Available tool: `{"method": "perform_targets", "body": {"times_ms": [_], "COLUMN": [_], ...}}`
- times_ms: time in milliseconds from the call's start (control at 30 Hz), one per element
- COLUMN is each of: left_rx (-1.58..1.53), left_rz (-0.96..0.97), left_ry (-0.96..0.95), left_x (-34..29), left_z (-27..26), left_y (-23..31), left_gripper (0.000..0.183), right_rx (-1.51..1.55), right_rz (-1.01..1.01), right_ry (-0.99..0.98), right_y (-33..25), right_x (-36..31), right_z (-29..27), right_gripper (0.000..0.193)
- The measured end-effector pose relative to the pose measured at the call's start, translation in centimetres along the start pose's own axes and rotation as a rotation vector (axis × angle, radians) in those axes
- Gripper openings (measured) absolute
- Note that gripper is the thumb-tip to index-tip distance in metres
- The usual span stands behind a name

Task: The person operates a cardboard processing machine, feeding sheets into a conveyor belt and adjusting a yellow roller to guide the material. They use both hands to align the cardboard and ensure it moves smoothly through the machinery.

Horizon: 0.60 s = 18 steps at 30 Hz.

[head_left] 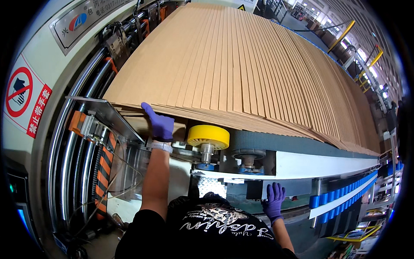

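Pale machine housing [39,54] curved along the far left, bearing a round red-and-white warning sign [19,93]. Next to it ran long steel rollers [67,172], with a plate striped orange and black [103,172] at their right and a slanted metal guide [113,115] above.

Beside that guide, the left hand [162,126], gloved in purple above a pale wristband [161,147], met the near edge of the fanned cardboard sheets [224,60]. 1 digit stretched up over the edge; the rest were bent or hidden, so I could not tell how firmly they held it.

The sheets overlapped in a broad row from upper left to far right, their right part on a grey-green belt [276,142]. Under the near edge sat 2 wheels: a yellow wheel [208,137], then a dark wheel [249,154].

Farther right and lower, the right hand [274,202], also purple-gloved, had its fingers loosely spread, gripping nothing visible, near a grey panel [297,187]. Blue rollers [321,200] lined a rail beyond.
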<state>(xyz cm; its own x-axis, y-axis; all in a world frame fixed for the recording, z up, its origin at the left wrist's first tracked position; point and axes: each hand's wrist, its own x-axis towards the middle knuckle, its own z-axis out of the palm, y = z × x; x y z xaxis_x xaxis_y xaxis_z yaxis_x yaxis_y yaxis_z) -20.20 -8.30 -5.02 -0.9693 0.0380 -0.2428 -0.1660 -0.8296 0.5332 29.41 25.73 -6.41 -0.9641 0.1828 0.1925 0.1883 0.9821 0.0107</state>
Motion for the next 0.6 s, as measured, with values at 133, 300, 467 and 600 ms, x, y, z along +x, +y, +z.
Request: {"method": "perform_targets", "body": {"times_ms": [133, 300, 467, 600], "left_rx": [0.09, 0.252, 0.313, 0.375], "left_rz": [-0.082, 0.034, 0.123, 0.239], "left_ry": [0.289, 0.172, 0.14, 0.083], "left_x": [-1.4, -4.3, -3.9, -4.7], "left_z": [1.0, 2.8, 2.4, 1.9], "left_y": [-1.0, -1.7, -1.3, -2.4], "left_gripper": [0.089, 0.093, 0.09, 0.083], "right_rx": [-0.012, 0.002, 0.022, 0.017], "right_rz": [0.018, 0.03, 0.039, 0.023], "right_ry": [-0.03, -0.029, -0.04, 0.0], "right_y": [0.2, -0.2, -0.3, -0.1], "right_x": [-0.4, -0.1, 0.0, -0.2], "right_z": [0.0, -0.2, -0.4, 0.1], "right_gripper": [0.098, 0.101, 0.1, 0.098]}}
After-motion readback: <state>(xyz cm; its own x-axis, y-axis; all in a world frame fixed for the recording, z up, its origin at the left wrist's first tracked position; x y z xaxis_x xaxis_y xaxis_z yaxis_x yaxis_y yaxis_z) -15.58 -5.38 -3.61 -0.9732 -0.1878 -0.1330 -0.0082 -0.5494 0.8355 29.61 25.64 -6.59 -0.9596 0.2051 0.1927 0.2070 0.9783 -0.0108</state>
